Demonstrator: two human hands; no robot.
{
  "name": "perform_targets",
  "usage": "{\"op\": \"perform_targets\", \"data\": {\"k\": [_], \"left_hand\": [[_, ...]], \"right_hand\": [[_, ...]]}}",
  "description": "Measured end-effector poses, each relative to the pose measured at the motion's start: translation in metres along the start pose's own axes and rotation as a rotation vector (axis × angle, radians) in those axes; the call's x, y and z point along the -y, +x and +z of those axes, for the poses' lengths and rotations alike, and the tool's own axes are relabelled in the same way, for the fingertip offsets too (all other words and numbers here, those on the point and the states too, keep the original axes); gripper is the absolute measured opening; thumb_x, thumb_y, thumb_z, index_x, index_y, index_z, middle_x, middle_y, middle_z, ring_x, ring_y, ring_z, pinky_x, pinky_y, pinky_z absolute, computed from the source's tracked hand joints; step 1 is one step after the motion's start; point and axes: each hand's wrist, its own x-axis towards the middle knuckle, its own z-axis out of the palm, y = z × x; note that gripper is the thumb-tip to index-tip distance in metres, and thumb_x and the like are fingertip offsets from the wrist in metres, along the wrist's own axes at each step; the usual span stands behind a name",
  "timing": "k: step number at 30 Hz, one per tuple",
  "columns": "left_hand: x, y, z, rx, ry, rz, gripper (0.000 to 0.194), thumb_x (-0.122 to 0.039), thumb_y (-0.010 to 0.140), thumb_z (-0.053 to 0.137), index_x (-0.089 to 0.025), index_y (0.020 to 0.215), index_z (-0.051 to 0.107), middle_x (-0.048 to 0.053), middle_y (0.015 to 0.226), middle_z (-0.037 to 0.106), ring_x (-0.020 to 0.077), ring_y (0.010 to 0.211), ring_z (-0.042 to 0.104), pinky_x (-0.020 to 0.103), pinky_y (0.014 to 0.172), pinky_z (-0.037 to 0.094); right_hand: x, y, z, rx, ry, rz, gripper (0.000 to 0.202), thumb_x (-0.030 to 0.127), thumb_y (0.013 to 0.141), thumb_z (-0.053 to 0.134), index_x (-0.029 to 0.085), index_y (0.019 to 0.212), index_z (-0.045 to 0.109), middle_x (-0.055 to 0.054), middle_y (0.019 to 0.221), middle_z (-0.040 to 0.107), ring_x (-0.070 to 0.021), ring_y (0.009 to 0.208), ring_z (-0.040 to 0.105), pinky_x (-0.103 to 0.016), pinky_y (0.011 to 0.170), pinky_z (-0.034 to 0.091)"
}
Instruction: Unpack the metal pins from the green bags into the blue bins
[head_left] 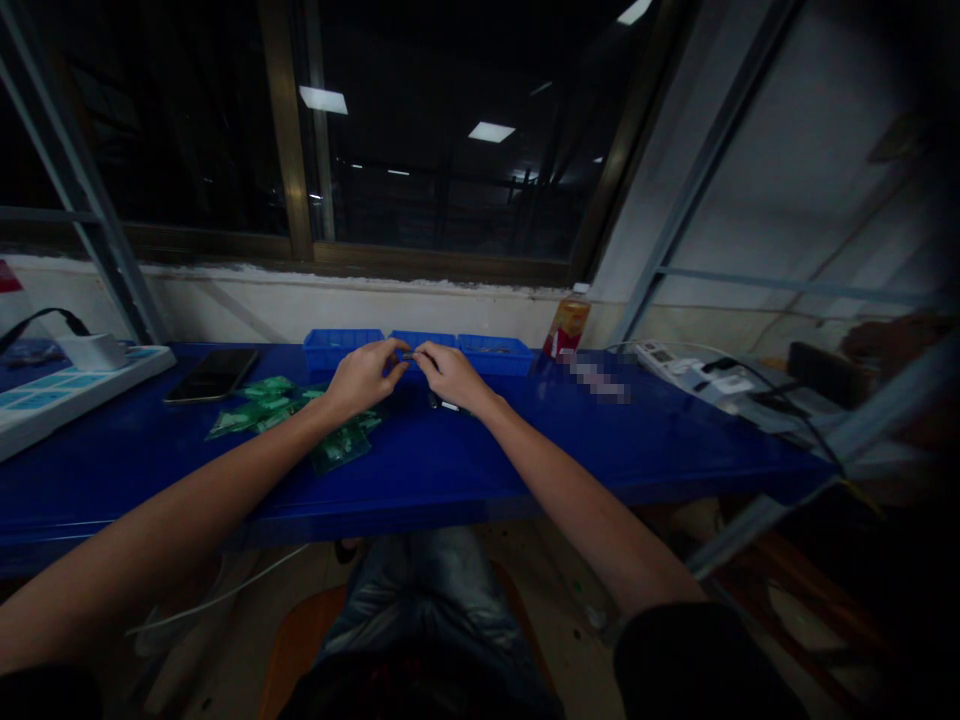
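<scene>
Both hands meet over the back half of the blue worktop (450, 470), just in front of the middle one of 3 blue trays (422, 343) that stand in a row along its far edge. The left hand (365, 377) and the right hand (448, 373) each pinch, with thumb and forefinger closed narrow, 1 end of a small dark part (406, 354) held between them, lifted a little off the surface. The light is dim and the part is tiny, so what it is cannot be told; it may be a short connector or clip.

Under and beside the left wrist lies a loose pile of green packets (300, 410), spreading toward the near edge. A short dark piece with a pale tip (446, 405) lies on the worktop just beside the right wrist. A black phone (212, 374) rests toward the far left, and a drink bottle (567, 327) stands near the right end of the tray row.

To do this work well, the fingertips should stay close to the part's ends so that the middle remains visible, and both forearms could rest on the worktop's near edge for steadiness. Keeping the part over the worktop rather than past its edge means a slip lands it within reach.
</scene>
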Motion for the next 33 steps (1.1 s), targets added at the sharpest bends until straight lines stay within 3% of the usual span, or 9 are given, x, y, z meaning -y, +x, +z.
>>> {"op": "perform_targets", "data": {"k": [4, 10, 17, 28, 33], "left_hand": [[0.0012, 0.0001, 0.0012, -0.013, 0.027, 0.001, 0.023, -0.031, 0.085, 0.043, -0.021, 0.100, 0.056, 0.004, 0.083, 0.062, 0.0153, 0.072, 0.057, 0.026, 0.066, 0.041], [-0.0003, -0.0006, 0.0008, -0.024, 0.095, -0.023, 0.026, -0.035, 0.088, 0.037, -0.021, 0.099, 0.056, 0.005, 0.089, 0.064, 0.0176, 0.075, 0.058, 0.026, 0.063, 0.040], [-0.0005, -0.0004, 0.0019, 0.003, 0.096, -0.025, 0.030, -0.037, 0.090, 0.033, -0.021, 0.096, 0.058, 0.006, 0.092, 0.065, 0.0187, 0.081, 0.060, 0.028, 0.068, 0.042], [0.0029, 0.0000, 0.0043, -0.020, 0.027, 0.008, 0.024, -0.031, 0.086, 0.043, -0.021, 0.105, 0.054, 0.004, 0.091, 0.064, 0.0158, 0.076, 0.060, 0.027, 0.069, 0.044], [0.0035, -0.0003, 0.0045, -0.018, 0.066, -0.027, 0.025, -0.032, 0.088, 0.039, -0.022, 0.103, 0.055, 0.005, 0.096, 0.066, 0.0188, 0.084, 0.061, 0.028, 0.070, 0.044]], "right_hand": [[0.0013, -0.0007, -0.0005, 0.026, -0.009, 0.028, 0.027, 0.032, 0.090, 0.034, 0.017, 0.086, 0.056, -0.002, 0.073, 0.059, -0.0133, 0.070, 0.054, -0.023, 0.064, 0.034], [-0.0012, -0.0015, 0.0016, 0.021, 0.027, 0.025, 0.032, 0.030, 0.082, 0.049, 0.018, 0.111, 0.046, 0.003, 0.065, 0.052, -0.0128, 0.060, 0.049, -0.023, 0.060, 0.034], [-0.0020, -0.0009, 0.0017, -0.021, 0.006, -0.005, 0.020, 0.029, 0.085, 0.045, 0.018, 0.099, 0.053, 0.000, 0.070, 0.055, -0.0128, 0.064, 0.049, -0.023, 0.062, 0.034], [-0.0014, 0.0002, 0.0027, 0.002, -0.007, 0.008, 0.026, 0.032, 0.090, 0.036, 0.018, 0.088, 0.057, -0.003, 0.080, 0.062, -0.0141, 0.075, 0.055, -0.023, 0.067, 0.035], [-0.0019, -0.0009, 0.0039, -0.006, 0.011, 0.031, 0.024, 0.036, 0.086, 0.044, 0.018, 0.098, 0.055, 0.001, 0.065, 0.056, -0.0126, 0.062, 0.051, -0.023, 0.059, 0.033]]}}
